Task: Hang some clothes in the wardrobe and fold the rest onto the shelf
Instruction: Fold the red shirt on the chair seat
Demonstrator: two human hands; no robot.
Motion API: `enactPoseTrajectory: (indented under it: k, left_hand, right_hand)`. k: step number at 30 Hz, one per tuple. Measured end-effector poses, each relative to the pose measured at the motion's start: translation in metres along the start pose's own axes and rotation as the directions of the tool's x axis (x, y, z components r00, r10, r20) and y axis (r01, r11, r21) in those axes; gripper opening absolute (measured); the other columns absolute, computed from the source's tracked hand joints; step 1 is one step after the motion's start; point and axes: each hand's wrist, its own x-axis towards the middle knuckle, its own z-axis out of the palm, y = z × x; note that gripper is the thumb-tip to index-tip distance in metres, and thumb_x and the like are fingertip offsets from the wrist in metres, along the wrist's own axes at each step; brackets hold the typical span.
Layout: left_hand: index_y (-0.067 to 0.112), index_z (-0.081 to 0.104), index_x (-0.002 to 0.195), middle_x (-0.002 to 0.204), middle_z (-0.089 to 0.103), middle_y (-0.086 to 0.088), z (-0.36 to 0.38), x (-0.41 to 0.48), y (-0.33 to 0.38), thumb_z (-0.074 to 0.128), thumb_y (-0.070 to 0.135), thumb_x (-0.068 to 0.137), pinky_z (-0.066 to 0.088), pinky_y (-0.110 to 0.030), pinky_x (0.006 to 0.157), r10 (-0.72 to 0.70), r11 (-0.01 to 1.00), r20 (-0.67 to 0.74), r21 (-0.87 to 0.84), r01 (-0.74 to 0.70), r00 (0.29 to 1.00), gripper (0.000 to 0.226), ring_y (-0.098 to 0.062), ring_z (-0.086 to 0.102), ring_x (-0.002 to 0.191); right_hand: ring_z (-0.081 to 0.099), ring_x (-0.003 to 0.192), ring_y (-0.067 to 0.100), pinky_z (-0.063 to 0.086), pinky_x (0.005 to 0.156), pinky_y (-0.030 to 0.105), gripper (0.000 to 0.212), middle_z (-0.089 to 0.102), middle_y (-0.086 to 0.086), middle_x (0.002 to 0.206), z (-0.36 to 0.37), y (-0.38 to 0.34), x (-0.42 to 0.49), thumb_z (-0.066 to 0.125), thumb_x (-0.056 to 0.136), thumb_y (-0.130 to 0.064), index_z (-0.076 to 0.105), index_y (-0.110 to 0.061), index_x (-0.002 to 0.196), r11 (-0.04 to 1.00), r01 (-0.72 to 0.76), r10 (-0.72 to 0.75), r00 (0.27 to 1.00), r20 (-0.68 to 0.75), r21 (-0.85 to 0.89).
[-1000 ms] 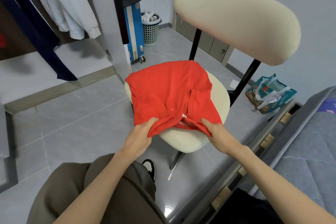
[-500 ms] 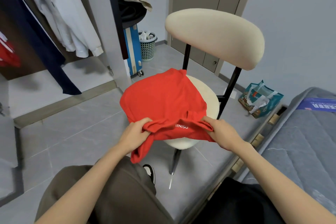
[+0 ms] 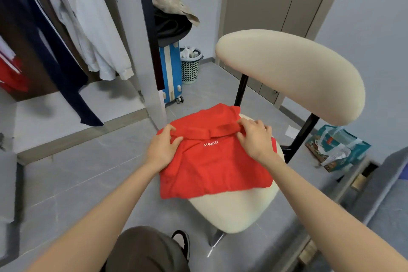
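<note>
Red shirt [image 3: 212, 161]: folded, white "MINISO" lettering facing up, lying on the cream seat of the chair [image 3: 238, 210], its left edge overhanging the seat. Left hand [image 3: 162, 148]: grips the fold along the shirt's far left edge, thumb on top. Right hand [image 3: 254, 139]: fingers curled around the same fold at the far right. Wardrobe [image 3: 141, 51]: open at left, with a white garment [image 3: 99, 35] and a navy garment [image 3: 55, 62] hanging inside. Blue suitcase [image 3: 171, 73] and mesh bin [image 3: 190, 66]: side by side on the floor behind the chair. Teal bag [image 3: 337, 148]: on the floor at right.
</note>
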Motion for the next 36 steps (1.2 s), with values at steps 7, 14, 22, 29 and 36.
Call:
enactPoseTrajectory:
  k: [7,14,22,29,36]
  left_hand:
    - [0.018,0.031,0.146,0.145,0.041,-0.011,0.031,-0.016,-0.025,0.065,0.053,0.084,0.034,-0.042,0.109,-0.253,0.967,-0.109,-0.019,0.253,0.961,0.078,-0.03,0.038,0.134]
    - [0.006,0.017,0.15,0.143,0.038,-0.026,0.07,-0.046,-0.059,0.065,0.033,0.09,0.034,-0.044,0.109,-0.62,0.725,0.058,-0.34,0.599,0.783,0.082,-0.038,0.04,0.131]
    - [0.01,0.023,0.151,0.143,0.031,-0.026,0.06,-0.055,-0.054,0.062,0.027,0.092,0.03,-0.044,0.109,-0.46,0.884,-0.164,-0.18,0.432,0.873,0.072,-0.04,0.033,0.133]
    - [0.046,-0.007,0.15,0.16,-0.019,-0.006,0.098,-0.08,-0.041,0.044,0.069,0.086,-0.01,-0.056,0.116,0.052,0.913,0.311,0.37,-0.171,0.949,0.084,-0.03,-0.022,0.146]
    - [0.047,-0.01,0.149,0.158,-0.025,-0.009,0.102,-0.076,-0.049,0.041,0.074,0.084,0.005,-0.057,0.116,0.017,0.868,0.393,0.45,-0.209,0.919,0.087,-0.037,-0.021,0.145]
  right_hand:
    - [0.003,0.148,0.029,0.001,0.117,0.056,0.056,0.009,-0.003,0.162,0.07,0.01,-0.036,0.045,0.098,-0.041,0.022,-0.04,0.15,1.0,0.001,0.001,0.968,0.25,-0.005]
    - [-0.019,0.145,0.043,-0.014,0.111,0.062,0.058,-0.014,-0.009,0.162,0.108,0.036,-0.065,0.021,0.093,-0.069,-0.003,-0.06,0.144,0.99,-0.115,0.14,0.856,0.498,-0.08]
    - [-0.018,0.147,0.031,-0.016,0.113,0.057,0.064,-0.009,-0.011,0.162,0.089,0.051,-0.073,0.019,0.086,-0.077,-0.013,-0.064,0.14,1.0,0.02,-0.012,0.856,0.517,-0.011]
    - [-0.004,0.15,0.029,-0.002,0.119,0.05,0.062,-0.01,-0.008,0.162,0.079,0.065,-0.086,0.019,0.089,-0.07,-0.017,-0.06,0.138,0.951,0.29,-0.182,0.814,0.552,-0.113]
    - [0.019,0.148,0.026,0.015,0.12,0.046,0.046,0.019,-0.004,0.161,0.072,0.066,-0.078,0.026,0.107,-0.028,0.023,-0.044,0.15,0.973,0.222,-0.152,0.823,0.548,-0.065]
